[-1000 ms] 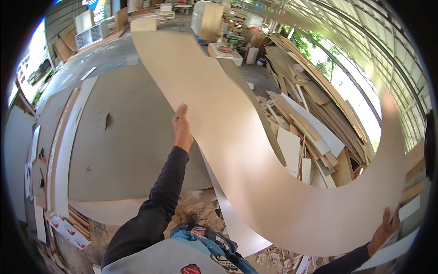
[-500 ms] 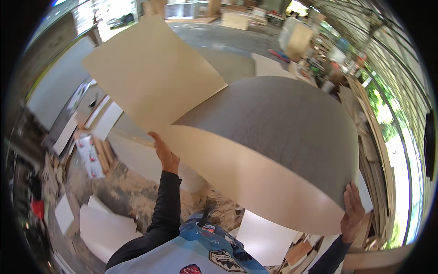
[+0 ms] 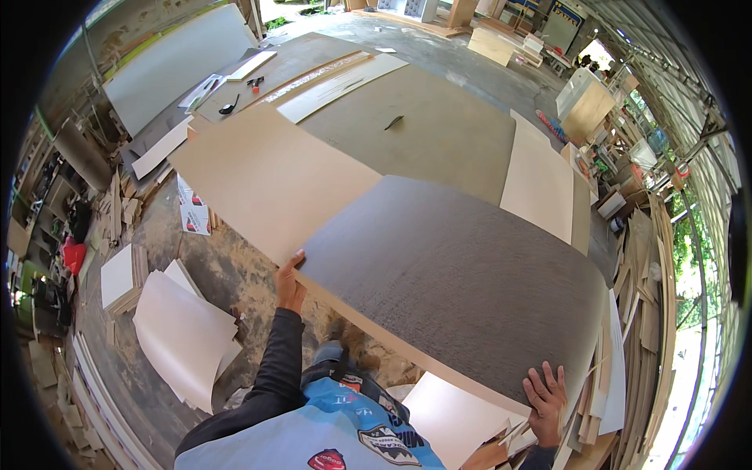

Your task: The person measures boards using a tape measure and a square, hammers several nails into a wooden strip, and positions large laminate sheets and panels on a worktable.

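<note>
The floor (image 3: 254, 262), strewn with dust and scraps, runs under a broad grey-brown worktop (image 3: 446, 129). Across the near part of the worktop and out past its edge toward the person is the sheet (image 3: 462, 274), turned over on itself: its dark grey face is up in the middle and on the right, while its beige face shows at the left and as a narrow band along the near edge. A white panel (image 3: 184, 66) stands tilted beyond the worktop's far left. Long boards (image 3: 650, 345) are heaped at the right. A curled offcut (image 3: 184, 333) lies on the floor at the left, beside a small stack (image 3: 121, 278) of white-topped pieces. A pale piece (image 3: 540, 176) lies on the worktop beyond the sheet's right half, and a white strip (image 3: 341, 86) lies farther left. The left hand (image 3: 291, 286) grips the sheet's near edge, a fingertip showing over the dark face. The right hand (image 3: 547, 399) is spread, fingers flat on the dark face at the near right corner; whether its thumb goes underneath cannot be told. Smallest are a black tape measure (image 3: 228, 106) and a red-and-black tool (image 3: 255, 84) at the worktop's left.
</note>
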The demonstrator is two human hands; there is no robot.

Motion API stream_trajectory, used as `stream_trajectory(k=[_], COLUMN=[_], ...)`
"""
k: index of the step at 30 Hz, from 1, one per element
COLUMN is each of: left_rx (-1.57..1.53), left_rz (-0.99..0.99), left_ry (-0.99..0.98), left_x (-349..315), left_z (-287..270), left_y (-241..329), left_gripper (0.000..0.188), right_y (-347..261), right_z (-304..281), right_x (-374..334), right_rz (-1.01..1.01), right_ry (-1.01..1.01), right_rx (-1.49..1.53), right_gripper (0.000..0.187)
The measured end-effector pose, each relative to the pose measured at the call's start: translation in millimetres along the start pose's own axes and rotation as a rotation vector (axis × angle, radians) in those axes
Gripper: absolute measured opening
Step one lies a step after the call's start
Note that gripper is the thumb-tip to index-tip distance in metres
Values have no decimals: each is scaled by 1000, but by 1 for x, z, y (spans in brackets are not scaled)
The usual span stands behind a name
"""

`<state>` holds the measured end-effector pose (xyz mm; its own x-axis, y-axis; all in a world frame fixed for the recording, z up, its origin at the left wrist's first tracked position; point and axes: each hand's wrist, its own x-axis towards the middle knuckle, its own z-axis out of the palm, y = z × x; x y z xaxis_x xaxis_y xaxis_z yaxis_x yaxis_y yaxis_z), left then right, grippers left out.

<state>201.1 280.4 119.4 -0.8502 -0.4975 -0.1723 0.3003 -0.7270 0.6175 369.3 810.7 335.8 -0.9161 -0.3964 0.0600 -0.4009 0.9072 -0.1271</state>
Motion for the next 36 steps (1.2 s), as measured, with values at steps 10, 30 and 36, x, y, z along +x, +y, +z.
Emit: stream_trajectory(k=[10,30,36], left_rx=[104,-54,20], left_rz=[91,-330,-447], left_ry=[265,288,155], left_x=[62,85,68], left_z=[-98,-87,-69], left_y=[-63,-62,-17], left_gripper=[11,16,27], right_y=[-43,-318,-339], right_z=[98,326,311], right_x=[50,268,321], right_rz=[77,1054,1145], right_ry=[250,666,1077], right_rx=[-207,1599,1505], right_gripper=[39,121,77])
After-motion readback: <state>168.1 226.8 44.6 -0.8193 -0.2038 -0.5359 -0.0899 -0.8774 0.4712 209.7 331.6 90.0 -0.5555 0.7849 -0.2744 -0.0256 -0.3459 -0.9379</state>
